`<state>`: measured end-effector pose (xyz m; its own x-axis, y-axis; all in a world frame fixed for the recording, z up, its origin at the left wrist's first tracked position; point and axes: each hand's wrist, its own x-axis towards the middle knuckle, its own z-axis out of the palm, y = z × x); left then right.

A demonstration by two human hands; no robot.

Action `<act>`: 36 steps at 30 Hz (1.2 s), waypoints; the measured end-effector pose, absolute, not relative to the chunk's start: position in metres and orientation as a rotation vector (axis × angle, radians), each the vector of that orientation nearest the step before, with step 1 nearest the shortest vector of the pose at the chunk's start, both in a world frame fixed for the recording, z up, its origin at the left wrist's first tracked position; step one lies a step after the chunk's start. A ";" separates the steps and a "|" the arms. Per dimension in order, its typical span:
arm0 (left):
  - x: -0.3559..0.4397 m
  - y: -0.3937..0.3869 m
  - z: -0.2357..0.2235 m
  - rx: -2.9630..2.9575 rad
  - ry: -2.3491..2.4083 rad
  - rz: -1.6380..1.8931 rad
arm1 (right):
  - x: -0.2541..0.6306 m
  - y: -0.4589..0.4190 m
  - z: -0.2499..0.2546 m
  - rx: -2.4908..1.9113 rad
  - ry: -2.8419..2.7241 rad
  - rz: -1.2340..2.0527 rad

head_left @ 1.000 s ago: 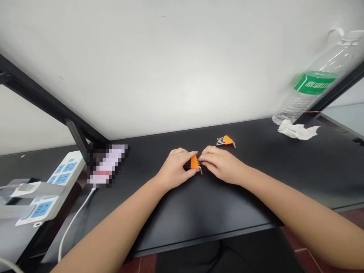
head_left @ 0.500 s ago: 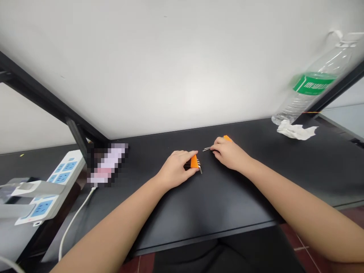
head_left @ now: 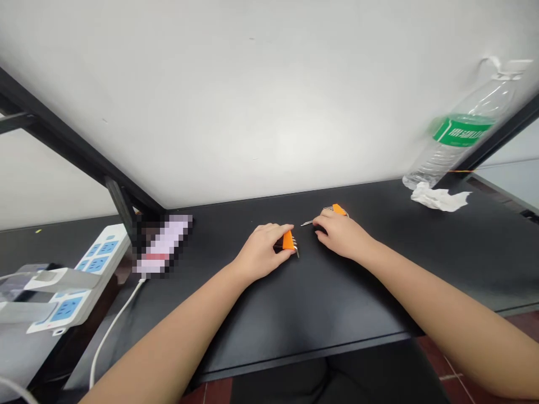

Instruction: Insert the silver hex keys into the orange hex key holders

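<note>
My left hand [head_left: 263,252] lies on the black desk, thumb and fingers closed round an orange hex key holder [head_left: 288,240]. Several metal hex key ends stick out of its right side. To the right, my right hand [head_left: 339,230] rests with curled fingers over a thin metal hex key [head_left: 307,223], whose end points left toward the other hand. The fingers hide the rest of that key. Just behind my right hand, partly covered by it, lies a second orange holder [head_left: 338,209] with thin metal keys beside it.
A clear bottle with a green label [head_left: 463,130] leans by the wall at right, with crumpled tissue [head_left: 440,198] at its base. At left are a phone [head_left: 166,241], blurred out, its white cable [head_left: 115,320] and a power strip [head_left: 95,280] with plugs.
The whole view has shifted slightly. My right thumb has drawn a little away from its fingers, and the metal ends under them look closer together. My left hand keeps its hold.
</note>
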<state>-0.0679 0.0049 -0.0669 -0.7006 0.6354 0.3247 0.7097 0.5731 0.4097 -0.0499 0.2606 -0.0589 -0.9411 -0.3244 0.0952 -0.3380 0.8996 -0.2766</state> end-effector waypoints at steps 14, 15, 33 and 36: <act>-0.070 0.005 -0.070 -1.168 -2.665 -0.789 | -0.041 0.259 -0.050 0.416 -3.159 0.340; -0.070 0.005 -0.070 -1.166 -2.665 -0.789 | -0.040 0.260 -0.049 0.421 -3.177 0.405; -0.069 0.006 -0.068 -1.156 -2.662 -0.850 | -0.044 0.252 -0.055 0.947 -2.630 0.936; -0.069 0.006 -0.068 -1.163 -2.662 -0.823 | -0.043 0.251 -0.056 0.952 -2.636 0.895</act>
<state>-0.0693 0.0055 -0.0685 -0.6969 0.6437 0.3163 0.7099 0.5563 0.4319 -0.0432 0.2512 -0.0562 -0.7730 -0.5139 0.3721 -0.6342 0.6094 -0.4758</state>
